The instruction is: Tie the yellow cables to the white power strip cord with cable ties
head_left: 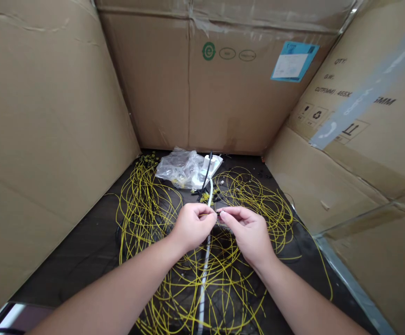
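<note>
Over the middle of the dark table, my two hands meet fingertip to fingertip. My left hand [193,226] is closed in a pinch on what looks like the end of a thin yellow wire, mostly covered by the fingers. Between thumb and forefinger, my right hand [251,232] grips a small black piece [218,213]; its exact kind is too small to make out. Loose coils of yellow wire [141,214] spread left, right and below the hands. A white cable [204,284] runs beneath them from front to back.
A crumpled clear plastic bag [177,168] lies at the back, with a thin black strip [207,171] standing beside it. Small black and yellow bits [205,194] are heaped in front. Tall cardboard walls [160,93] enclose the dark tabletop [83,251] at left, back and right.
</note>
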Tool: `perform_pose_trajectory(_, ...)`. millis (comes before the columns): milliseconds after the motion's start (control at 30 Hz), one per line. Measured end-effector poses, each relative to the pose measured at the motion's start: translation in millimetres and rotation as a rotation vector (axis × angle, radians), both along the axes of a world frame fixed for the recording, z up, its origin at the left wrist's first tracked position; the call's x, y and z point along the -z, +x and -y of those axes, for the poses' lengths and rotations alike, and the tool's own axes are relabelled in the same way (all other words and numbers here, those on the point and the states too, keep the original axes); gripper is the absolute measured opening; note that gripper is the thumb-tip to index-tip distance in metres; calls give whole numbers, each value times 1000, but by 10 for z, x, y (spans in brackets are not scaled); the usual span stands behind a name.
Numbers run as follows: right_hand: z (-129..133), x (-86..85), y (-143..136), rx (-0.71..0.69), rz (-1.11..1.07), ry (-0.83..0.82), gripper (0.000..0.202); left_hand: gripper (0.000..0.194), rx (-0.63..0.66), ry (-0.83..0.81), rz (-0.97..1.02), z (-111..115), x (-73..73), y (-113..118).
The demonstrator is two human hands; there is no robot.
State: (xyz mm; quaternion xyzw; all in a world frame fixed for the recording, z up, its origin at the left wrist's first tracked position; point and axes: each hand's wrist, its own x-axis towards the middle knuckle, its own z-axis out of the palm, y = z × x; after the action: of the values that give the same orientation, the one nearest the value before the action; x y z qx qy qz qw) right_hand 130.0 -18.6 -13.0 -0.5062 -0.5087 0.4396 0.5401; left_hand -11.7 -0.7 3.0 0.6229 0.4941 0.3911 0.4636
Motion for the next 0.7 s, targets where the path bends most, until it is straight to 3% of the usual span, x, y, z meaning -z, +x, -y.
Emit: perform_pose_trajectory(700,-1,1,8,3,-39,0,19,19,35,-4,112,-14,8,-8)
